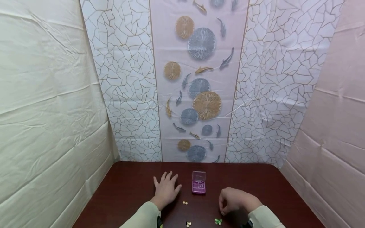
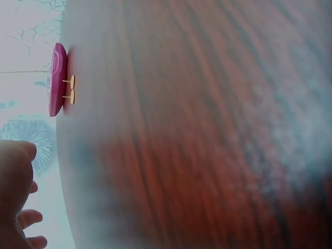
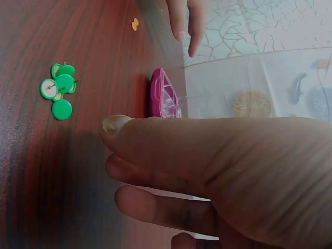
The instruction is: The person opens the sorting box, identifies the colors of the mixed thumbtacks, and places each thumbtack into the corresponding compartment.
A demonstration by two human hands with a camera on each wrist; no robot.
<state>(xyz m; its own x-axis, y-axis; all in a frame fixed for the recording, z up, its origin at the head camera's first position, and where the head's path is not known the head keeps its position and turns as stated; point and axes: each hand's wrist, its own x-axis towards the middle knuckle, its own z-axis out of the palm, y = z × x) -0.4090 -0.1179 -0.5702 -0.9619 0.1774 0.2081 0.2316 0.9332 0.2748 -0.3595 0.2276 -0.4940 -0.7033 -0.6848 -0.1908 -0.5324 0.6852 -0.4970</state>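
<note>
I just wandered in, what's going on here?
A person is at a reddish table. Their right hand, holding nothing visible, is beside a cluster of green tacks; their left hand is spread open left of a purple box with its lid up. Two gold tacks lie in front of the box, with another small group nearer the person. Something tiny sits inside the box.

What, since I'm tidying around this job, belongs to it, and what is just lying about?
Likely part of the job:
- open purple box
- green thumbtacks near the right hand
- pair of gold thumbtacks
- small gold pieces, lowest in the head view

Likely just surroundings:
- dark red table
- patterned backdrop
- plain side drapes
</note>
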